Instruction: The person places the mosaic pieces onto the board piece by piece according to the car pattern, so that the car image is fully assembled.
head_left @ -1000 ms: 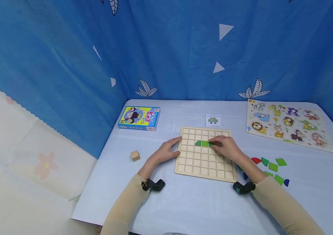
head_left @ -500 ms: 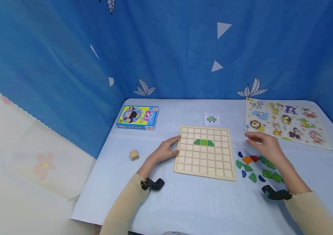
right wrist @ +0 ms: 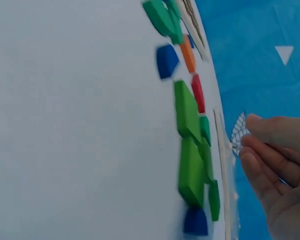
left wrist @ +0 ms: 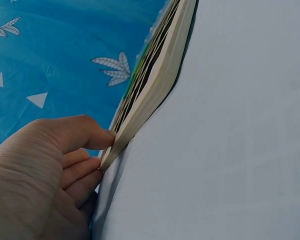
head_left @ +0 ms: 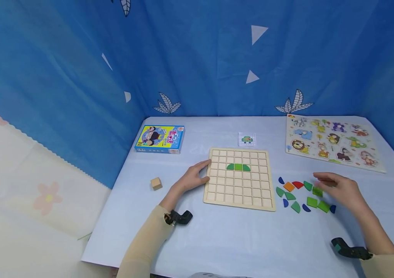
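A wooden grid board [head_left: 238, 189] lies flat on the table. In its upper rows sit a light green square [head_left: 238, 166] and two darker green quarter-rounds [head_left: 230, 166], one on each side. My left hand [head_left: 189, 179] touches the board's left edge with thumb and fingertips; the left wrist view shows the thumb [left wrist: 92, 134] against that edge. Over the right end of the loose pieces hovers my right hand [head_left: 344, 191], fingers loosely bent, nothing visible between them. Beneath and beside it are green squares [head_left: 312, 202], a red quarter-round [head_left: 298, 185], an orange square [head_left: 288, 187] and blue half-rounds [head_left: 306, 208].
A small pattern card [head_left: 247, 139] lies behind the board. An animal puzzle board [head_left: 335, 143] is at the back right. At the left are a blue and yellow box [head_left: 160, 139] and a wooden cube [head_left: 156, 183]. A blue curtain [head_left: 190, 58] hangs behind the table.
My right hand has left the right-hand green quarter-round on the board and moved right, then down over the loose pieces. My left hand stays at the board's edge. The head view shifts slightly.
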Available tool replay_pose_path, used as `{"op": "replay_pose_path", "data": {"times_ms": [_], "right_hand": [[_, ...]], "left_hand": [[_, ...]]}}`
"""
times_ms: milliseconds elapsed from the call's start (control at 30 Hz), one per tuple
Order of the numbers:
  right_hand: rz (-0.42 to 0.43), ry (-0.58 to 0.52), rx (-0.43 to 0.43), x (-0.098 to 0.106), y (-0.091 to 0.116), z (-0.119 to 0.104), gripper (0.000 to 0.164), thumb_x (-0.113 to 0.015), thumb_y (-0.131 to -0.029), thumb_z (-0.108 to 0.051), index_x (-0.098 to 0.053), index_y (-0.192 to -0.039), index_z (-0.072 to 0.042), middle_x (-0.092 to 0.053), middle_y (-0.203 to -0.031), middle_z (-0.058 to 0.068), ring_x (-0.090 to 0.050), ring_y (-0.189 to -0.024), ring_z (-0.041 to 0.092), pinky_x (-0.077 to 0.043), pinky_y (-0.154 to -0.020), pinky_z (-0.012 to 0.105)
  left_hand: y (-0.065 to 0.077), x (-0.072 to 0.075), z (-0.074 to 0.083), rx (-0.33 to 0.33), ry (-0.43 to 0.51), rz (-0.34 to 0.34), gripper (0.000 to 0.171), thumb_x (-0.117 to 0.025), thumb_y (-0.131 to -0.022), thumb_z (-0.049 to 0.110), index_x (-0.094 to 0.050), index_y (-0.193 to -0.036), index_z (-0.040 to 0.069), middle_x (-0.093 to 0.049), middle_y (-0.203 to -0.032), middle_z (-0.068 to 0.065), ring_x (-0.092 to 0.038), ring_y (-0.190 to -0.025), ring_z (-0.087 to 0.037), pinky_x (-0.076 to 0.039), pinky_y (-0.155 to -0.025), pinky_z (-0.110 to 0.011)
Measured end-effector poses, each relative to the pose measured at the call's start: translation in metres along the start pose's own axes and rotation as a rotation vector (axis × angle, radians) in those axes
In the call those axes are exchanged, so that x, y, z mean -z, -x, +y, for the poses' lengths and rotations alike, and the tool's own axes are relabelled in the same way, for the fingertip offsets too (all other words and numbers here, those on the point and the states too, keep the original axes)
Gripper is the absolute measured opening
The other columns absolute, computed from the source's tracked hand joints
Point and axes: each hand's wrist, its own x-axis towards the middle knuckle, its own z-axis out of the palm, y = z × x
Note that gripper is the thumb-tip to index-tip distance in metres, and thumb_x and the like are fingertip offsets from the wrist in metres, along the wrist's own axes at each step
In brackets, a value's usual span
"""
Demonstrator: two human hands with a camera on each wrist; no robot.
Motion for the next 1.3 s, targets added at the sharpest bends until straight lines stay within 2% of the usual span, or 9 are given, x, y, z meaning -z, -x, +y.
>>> {"op": "replay_pose_path", "data": {"times_ms": [100,200,367,467,700,867,1000,1133,1300], "right_hand": [[-0.049,0.027,0.052,-0.01,0.001,-0.004,0.04,-0.069,-0.086,-0.016,-0.06,-0.12,0.005,-0.059,-0.115,0.028,-0.056,-0.102,0.044,-0.047,-0.08,0.056],[-0.063,0.076,0.111,-0.017,0.001,-0.005,0.041,-0.073,-0.081,-0.01,-0.061,-0.117,0.006,-0.059,-0.113,0.029,-0.055,-0.1,0.046,-0.046,-0.081,0.06],[-0.013,0.125,0.206,-0.024,0.0,-0.004,0.035,-0.074,-0.076,0.0,-0.065,-0.109,0.006,-0.062,-0.105,0.028,-0.058,-0.092,0.043,-0.049,-0.076,0.059],[0.007,0.135,0.227,-0.025,-0.002,-0.003,0.033,-0.074,-0.075,0.002,-0.066,-0.107,0.006,-0.062,-0.105,0.028,-0.057,-0.092,0.044,-0.048,-0.077,0.06],[0.04,0.133,0.21,-0.027,-0.003,-0.002,0.033,-0.073,-0.077,0.002,-0.066,-0.109,0.006,-0.061,-0.107,0.029,-0.054,-0.1,0.048,-0.044,-0.08,0.063],[0.105,0.136,0.202,-0.031,-0.006,0.001,0.031,-0.076,-0.075,0.0,-0.067,-0.104,0.007,-0.064,-0.099,0.027,-0.057,-0.091,0.044,-0.047,-0.075,0.059],[0.143,0.137,0.184,-0.035,-0.009,0.002,0.032,-0.075,-0.078,-0.005,-0.066,-0.105,0.008,-0.063,-0.097,0.027,-0.057,-0.089,0.042,-0.048,-0.075,0.058],[0.098,0.114,0.164,-0.035,-0.009,0.002,0.033,-0.068,-0.084,-0.004,-0.061,-0.115,0.008,-0.059,-0.109,0.029,-0.052,-0.101,0.047,-0.044,-0.082,0.062],[0.055,0.098,0.197,-0.036,-0.009,0.001,0.036,-0.065,-0.082,0.006,-0.058,-0.118,0.007,-0.056,-0.114,0.03,-0.052,-0.101,0.047,-0.044,-0.082,0.063]], "left_hand": [[0.0,0.0,0.0,-0.003,0.009,0.0,0.068,-0.064,-0.087,0.014,-0.033,-0.147,0.009,-0.035,-0.148,-0.009,-0.028,-0.137,-0.023,-0.025,-0.112,-0.034],[0.0,-0.001,0.0,-0.002,0.008,-0.001,0.068,-0.064,-0.087,0.014,-0.033,-0.147,0.009,-0.035,-0.148,-0.009,-0.028,-0.137,-0.023,-0.025,-0.112,-0.034],[0.0,-0.001,0.0,-0.003,0.006,0.001,0.068,-0.064,-0.087,0.013,-0.033,-0.147,0.008,-0.035,-0.148,-0.009,-0.028,-0.137,-0.024,-0.025,-0.112,-0.035],[0.0,0.0,0.0,-0.002,-0.001,-0.001,0.068,-0.064,-0.087,0.013,-0.033,-0.147,0.009,-0.035,-0.148,-0.01,-0.028,-0.137,-0.024,-0.025,-0.112,-0.035],[0.001,0.001,0.002,-0.003,0.002,-0.005,0.068,-0.064,-0.088,0.013,-0.032,-0.147,0.008,-0.035,-0.149,-0.009,-0.028,-0.137,-0.023,-0.025,-0.112,-0.034],[0.001,0.001,0.002,0.0,-0.002,-0.006,0.068,-0.064,-0.088,0.013,-0.032,-0.148,0.008,-0.034,-0.149,-0.009,-0.027,-0.138,-0.023,-0.025,-0.112,-0.034],[0.002,0.0,0.001,0.005,0.0,0.003,0.068,-0.064,-0.087,0.013,-0.032,-0.148,0.009,-0.035,-0.149,-0.008,-0.027,-0.137,-0.022,-0.024,-0.112,-0.033],[0.001,0.001,0.001,-0.001,0.0,0.003,0.068,-0.064,-0.087,0.013,-0.033,-0.147,0.009,-0.035,-0.148,-0.009,-0.028,-0.137,-0.023,-0.025,-0.112,-0.034],[0.001,0.001,0.001,-0.005,-0.002,0.001,0.068,-0.064,-0.087,0.014,-0.033,-0.147,0.008,-0.035,-0.148,-0.01,-0.028,-0.137,-0.023,-0.024,-0.112,-0.034]]}}
